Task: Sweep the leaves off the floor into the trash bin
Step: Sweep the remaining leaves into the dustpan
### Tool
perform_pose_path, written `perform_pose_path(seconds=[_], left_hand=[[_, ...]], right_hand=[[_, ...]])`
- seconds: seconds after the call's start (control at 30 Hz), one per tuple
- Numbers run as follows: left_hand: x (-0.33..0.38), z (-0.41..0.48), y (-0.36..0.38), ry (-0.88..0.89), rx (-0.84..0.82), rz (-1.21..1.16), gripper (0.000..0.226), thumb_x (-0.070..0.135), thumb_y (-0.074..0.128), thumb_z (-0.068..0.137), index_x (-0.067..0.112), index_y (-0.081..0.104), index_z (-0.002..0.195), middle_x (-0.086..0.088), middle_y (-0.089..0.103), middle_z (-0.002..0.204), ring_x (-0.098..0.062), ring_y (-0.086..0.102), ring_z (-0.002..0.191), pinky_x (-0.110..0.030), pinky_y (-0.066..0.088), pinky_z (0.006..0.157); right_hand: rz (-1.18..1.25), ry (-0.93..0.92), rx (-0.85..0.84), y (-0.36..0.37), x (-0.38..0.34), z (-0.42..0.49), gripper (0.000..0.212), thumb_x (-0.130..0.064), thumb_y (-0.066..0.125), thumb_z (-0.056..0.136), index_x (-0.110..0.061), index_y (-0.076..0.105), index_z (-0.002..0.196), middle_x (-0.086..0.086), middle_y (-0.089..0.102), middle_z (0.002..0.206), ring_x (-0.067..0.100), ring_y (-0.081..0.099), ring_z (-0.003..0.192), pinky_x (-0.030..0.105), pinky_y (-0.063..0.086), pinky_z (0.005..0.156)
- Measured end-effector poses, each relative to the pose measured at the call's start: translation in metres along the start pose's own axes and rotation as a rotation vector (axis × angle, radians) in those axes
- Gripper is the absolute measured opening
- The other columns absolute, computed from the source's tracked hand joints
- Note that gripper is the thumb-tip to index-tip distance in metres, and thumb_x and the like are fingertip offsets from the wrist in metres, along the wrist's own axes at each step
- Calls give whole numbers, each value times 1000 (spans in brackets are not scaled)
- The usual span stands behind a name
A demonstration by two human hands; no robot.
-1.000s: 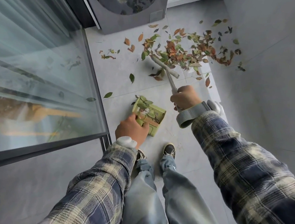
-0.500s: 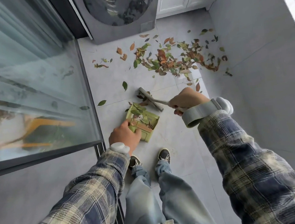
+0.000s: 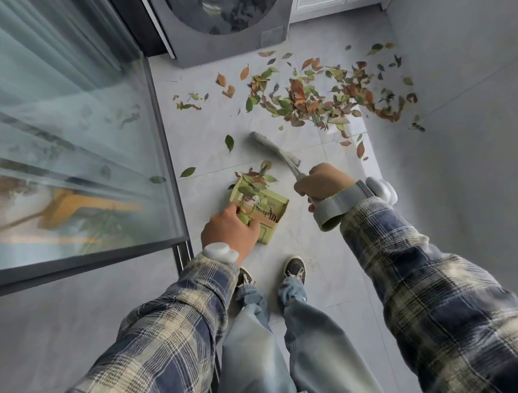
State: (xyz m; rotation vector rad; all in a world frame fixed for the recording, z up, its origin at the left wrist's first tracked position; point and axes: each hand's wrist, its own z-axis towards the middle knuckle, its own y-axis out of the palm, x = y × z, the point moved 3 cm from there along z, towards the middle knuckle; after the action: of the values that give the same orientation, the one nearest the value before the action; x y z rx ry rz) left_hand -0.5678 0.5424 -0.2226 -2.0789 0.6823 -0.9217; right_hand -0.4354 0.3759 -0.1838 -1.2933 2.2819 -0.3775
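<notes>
On the pale grey tiled floor [image 3: 319,253], just ahead of the person's shoes [image 3: 295,268], sits a small green dustpan [image 3: 272,203]. Long axis runs from the near end, under the left hand [image 3: 229,230], away toward the far left; open mouth faces away from the person. Left grip: fingers and thumb curled round the pan's near end, clamped on it. Pan is boxy and light olive-green, with a row of comb teeth across the near part. Several green leaves lie in it and spill over the far lip.

Brush [image 3: 274,149]: grey, with a short bar-shaped head, blurred. Head lies slantwise, far-left to near-right, just beyond the pan's far right corner and apart from it. Handle leaves the head and slopes back to the right into the right hand [image 3: 324,182]. Right grip: fist closed round the handle.

Leaves [image 3: 321,100]: the main scatter lies well beyond the brush, a loose band of green, brown and orange stretching across to the right wall. A few single green leaves lie left of the brush, one close to the glass door [image 3: 58,135].

Washing machine [image 3: 223,17] stands at the far end, behind the leaves. Both wrists carry bands with white pods.
</notes>
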Motion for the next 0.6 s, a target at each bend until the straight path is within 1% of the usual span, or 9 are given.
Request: perform_pose_path(seconds=[0.07,0.13,0.17,0.23,0.27,0.3,0.43,0.53,0.6], left_hand=[[0,-1,1,1,12,1,23,46,66,81,27,59,90,-3,64,75,-33,62,75,-34,50,67],[-1,-1,1,2,21,-1,24,47,66,80,26,59,90,-7,68,80,-34,63,76,-34,51,68],[0,-1,1,4,20,-3,24,46,65,80,25,61,92,-7,68,81,-35,63,76,-35,52,68],[0,3,0,-6,13,7,28,45,63,80,23,63,97,-7,67,81,-34,63,76,-35,54,69],[-1,2,0,-9,10,12,28,45,62,80,22,64,97,-6,65,78,-33,61,74,-34,53,68],[-1,2,0,-9,8,14,28,45,61,80,22,64,96,-4,62,75,-32,59,71,-33,51,66],[-4,0,2,-12,5,16,22,44,61,79,24,59,88,-1,56,70,-29,52,67,-30,46,63],[-7,-1,3,-8,1,14,20,44,60,79,25,56,84,0,55,68,-29,53,66,-29,44,61],[-9,-5,2,7,2,9,20,45,59,80,26,54,81,3,51,64,-29,53,65,-28,41,60]], right_hand=[[-57,0,-34,12,4,1,4,-9,60,78,-6,59,81,10,59,80,26,60,75,34,52,71],[-100,11,-21,18,7,0,3,-7,58,77,-6,55,77,8,55,74,24,57,67,28,46,64],[-122,21,-8,18,9,-2,6,-8,57,77,-6,52,74,7,54,70,22,54,61,23,42,59],[-245,26,5,15,7,-4,14,-12,58,79,-10,50,68,1,52,61,15,47,50,15,33,48],[-307,20,6,12,8,-8,15,-14,59,79,-11,51,67,-1,52,59,13,46,48,14,30,44],[-348,19,-6,8,8,-11,13,-16,60,77,-12,53,67,-1,53,58,13,46,47,14,31,44],[-380,34,-62,-9,11,-32,7,-17,59,71,-13,57,66,0,58,61,19,51,55,20,39,55],[-380,35,-133,-9,11,-45,8,-19,62,74,-12,60,71,3,60,72,22,55,67,28,44,66],[-399,24,-152,-4,13,-54,12,-22,64,77,-12,61,71,3,61,74,22,57,70,30,47,69]])
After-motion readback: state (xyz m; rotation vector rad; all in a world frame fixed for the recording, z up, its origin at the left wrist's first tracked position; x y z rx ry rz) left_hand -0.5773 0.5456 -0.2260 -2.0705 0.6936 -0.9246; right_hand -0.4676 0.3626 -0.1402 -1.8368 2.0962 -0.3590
